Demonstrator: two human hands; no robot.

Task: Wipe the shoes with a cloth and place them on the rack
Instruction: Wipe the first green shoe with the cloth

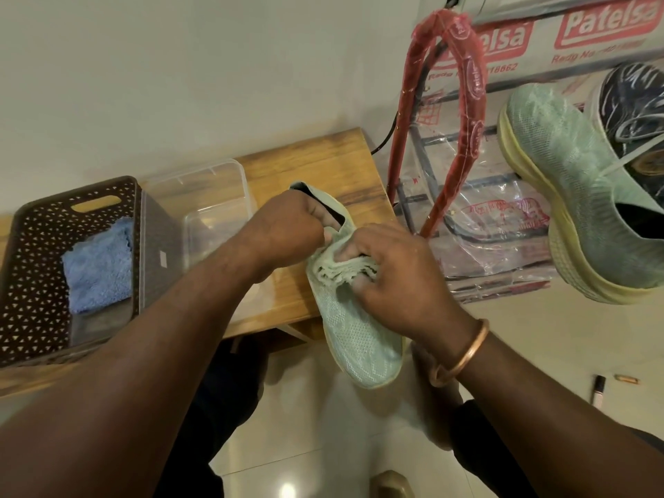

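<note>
A pale green knit shoe (359,336) lies in front of me, its toe pointing toward me and its heel over the wooden table (323,167). My left hand (287,228) grips the collar of the shoe at its opening. My right hand (399,278) pinches the bunched pale green laces at the tongue. A blue cloth (98,267) lies folded in the brown perforated basket (32,267) at the left, untouched. A second green shoe (582,195) rests on the rack (467,181) at the right, next to a dark patterned shoe (632,102).
A clear plastic box (201,195) stands on the table between the basket and the shoe. The rack is wrapped in clear printed plastic with red-sleeved tubes. A small marker (598,388) and a small brown object (627,380) lie on the tiled floor at the right.
</note>
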